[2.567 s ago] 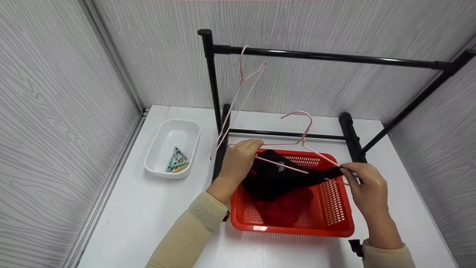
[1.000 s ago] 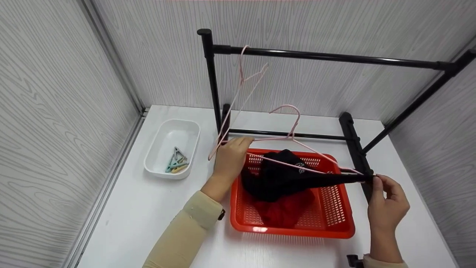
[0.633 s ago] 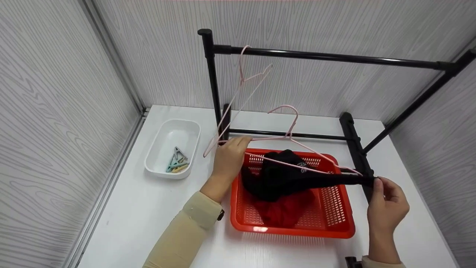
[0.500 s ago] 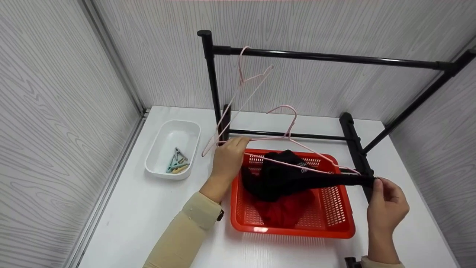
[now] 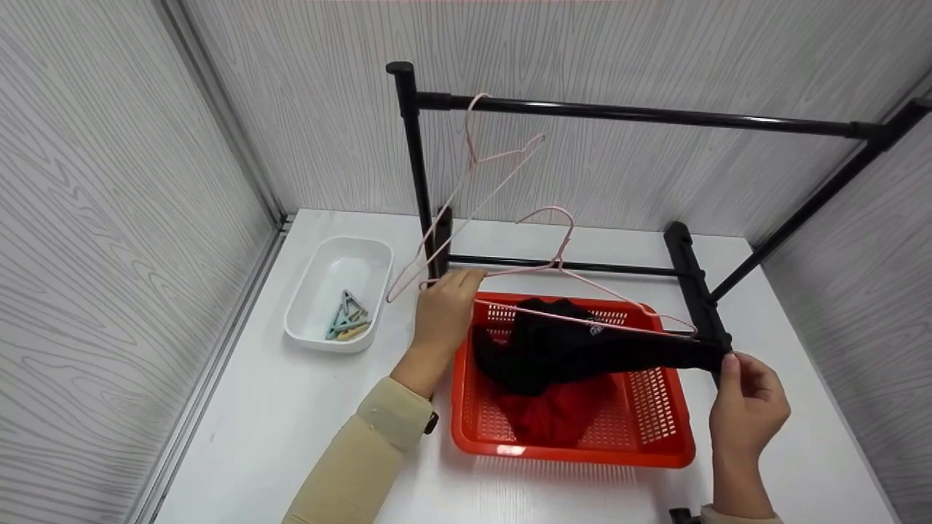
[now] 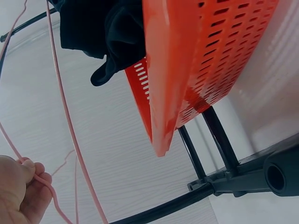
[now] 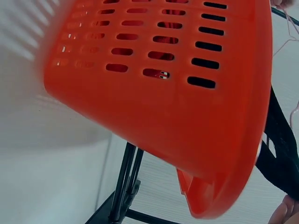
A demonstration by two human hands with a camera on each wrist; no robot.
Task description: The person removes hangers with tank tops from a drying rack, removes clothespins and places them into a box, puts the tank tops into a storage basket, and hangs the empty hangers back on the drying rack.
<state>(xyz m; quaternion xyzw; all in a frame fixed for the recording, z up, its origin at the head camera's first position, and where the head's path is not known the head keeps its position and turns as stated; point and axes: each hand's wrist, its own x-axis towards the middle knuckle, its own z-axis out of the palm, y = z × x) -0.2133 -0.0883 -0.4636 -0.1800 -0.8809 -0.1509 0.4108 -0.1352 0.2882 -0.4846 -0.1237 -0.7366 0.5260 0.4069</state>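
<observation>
My left hand (image 5: 445,309) grips the left end of a pink clothes hanger (image 5: 559,268), its thumb and fingers curled round the wire in the left wrist view. The hanger is tilted above the red basket, hook upward. My right hand (image 5: 750,404) pinches the edge of a black garment (image 5: 575,353) with a small white print, drawing it out to the right as a taut band. The hanger's right end lies beside this band; whether it is inside the cloth I cannot tell. The garment's bulk rests in the red basket (image 5: 575,456) over a red cloth (image 5: 557,415).
Behind the basket stands a black rack (image 5: 641,113). A second pink hanger (image 5: 473,164) hangs from its bar at the left, close to my left hand. A white tray (image 5: 291,331) with several clothespins (image 5: 348,320) sits on the white table (image 5: 291,429).
My right hand first pulled the black garment's edge out to the right, then came back slightly left and down. The held hanger shifted left with my left hand; the hanging hanger turned a little.
</observation>
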